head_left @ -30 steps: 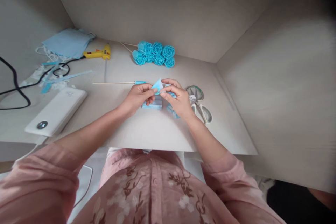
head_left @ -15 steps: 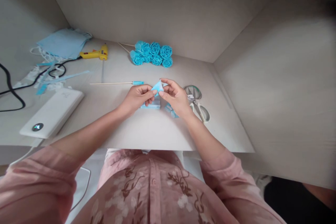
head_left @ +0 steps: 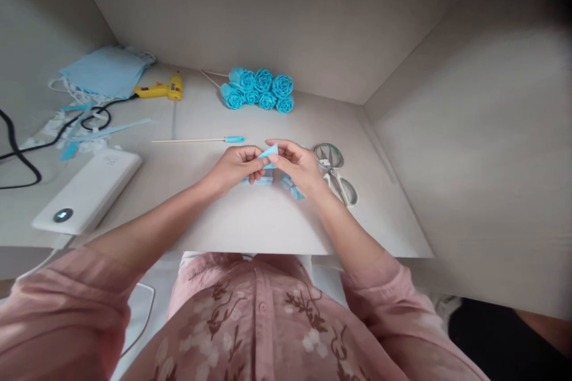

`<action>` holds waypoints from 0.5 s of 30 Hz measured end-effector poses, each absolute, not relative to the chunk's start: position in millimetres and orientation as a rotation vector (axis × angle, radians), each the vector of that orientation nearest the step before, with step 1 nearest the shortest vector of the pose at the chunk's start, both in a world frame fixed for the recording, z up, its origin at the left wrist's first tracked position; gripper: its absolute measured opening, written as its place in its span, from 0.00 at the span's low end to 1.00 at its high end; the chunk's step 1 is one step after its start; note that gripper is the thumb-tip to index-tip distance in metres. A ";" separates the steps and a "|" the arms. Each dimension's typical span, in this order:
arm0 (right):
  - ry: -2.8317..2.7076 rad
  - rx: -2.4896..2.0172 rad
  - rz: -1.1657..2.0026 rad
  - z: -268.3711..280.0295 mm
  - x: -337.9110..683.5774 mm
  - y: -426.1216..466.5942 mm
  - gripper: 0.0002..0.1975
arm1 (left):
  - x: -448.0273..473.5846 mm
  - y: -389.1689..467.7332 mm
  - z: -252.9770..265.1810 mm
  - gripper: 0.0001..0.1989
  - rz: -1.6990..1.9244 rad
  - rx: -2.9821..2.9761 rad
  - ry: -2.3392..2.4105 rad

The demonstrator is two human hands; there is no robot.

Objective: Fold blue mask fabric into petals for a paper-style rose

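Note:
Between my two hands is a small folded piece of light-blue fabric (head_left: 270, 153), pinched at both sides. My left hand (head_left: 240, 166) grips its left side between thumb and fingers. On the other side, my right hand (head_left: 298, 164) has thumb and fingertips closed on it. Below the hands lie a small stack of blue-white fabric pieces (head_left: 264, 180), partly hidden by my left fingers, and some blue scraps (head_left: 292, 187). Just beyond my left hand lies a thin wooden stick (head_left: 190, 141) with a blue fabric tip (head_left: 235, 139).
Scissors (head_left: 342, 186) and a roll of green tape (head_left: 333, 155) lie to the right. Several blue fabric roses (head_left: 263, 90) rest at the back. Leftward are a yellow glue gun (head_left: 158, 89), face masks (head_left: 107, 71), scraps, a black cable (head_left: 20, 155) and a white power bank (head_left: 92, 190).
The blue piece has gone from an open pointed triangle to a narrower, more folded shape. My right fingers have shifted slightly over its top; both hands stay in about the same place.

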State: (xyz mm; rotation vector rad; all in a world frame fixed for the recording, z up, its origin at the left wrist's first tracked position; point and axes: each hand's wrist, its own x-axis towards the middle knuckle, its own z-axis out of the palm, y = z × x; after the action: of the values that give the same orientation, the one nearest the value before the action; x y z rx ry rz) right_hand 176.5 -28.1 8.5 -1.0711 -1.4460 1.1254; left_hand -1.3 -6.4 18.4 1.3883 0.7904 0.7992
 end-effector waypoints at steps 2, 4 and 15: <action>-1.428 -1.068 1.143 8.0 176.6 -28.3 0.15 | -0.7 -6.8 19.0 0.18 0.771 1.403 0.787; -1.419 -1.083 1.130 6.7 177.0 -28.2 0.14 | -0.5 -6.8 19.2 0.18 0.740 1.418 0.788; -1.509 -1.163 0.868 7.9 174.6 -29.9 0.09 | -1.2 -5.2 16.5 0.17 0.732 1.428 0.797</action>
State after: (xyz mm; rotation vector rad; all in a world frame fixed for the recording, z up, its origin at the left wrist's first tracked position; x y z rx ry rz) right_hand 174.6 -29.9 7.9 -1.1627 -1.5092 0.8680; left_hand -1.2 -5.2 16.5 1.4277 0.7973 0.7315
